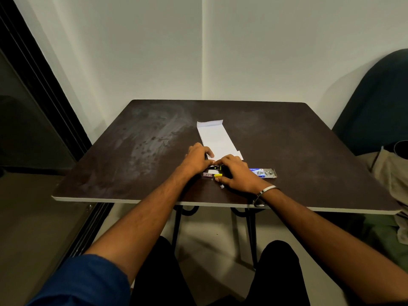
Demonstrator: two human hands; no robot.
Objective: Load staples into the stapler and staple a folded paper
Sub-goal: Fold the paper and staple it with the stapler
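A folded white paper (216, 139) lies lengthwise on the dark table (298, 151), its near end under my fingers. A small black and yellow stapler (217, 168) sits between my hands, mostly hidden by them. My left hand (197, 159) grips it from the left, fingers curled over the top. My right hand (237, 173) holds it from the right, thumb near the yellow end. A small staple box (208, 174) lies on the table just under my hands. Whether the stapler is open is hidden.
A blue and clear staple packet (262, 172) lies right of my right hand. A tiny pale scrap (221, 186) sits near the table's front edge. A dark chair (379, 102) and bunched cloth (395, 177) stand at the right; a dark door frame (44, 91) runs along the left.
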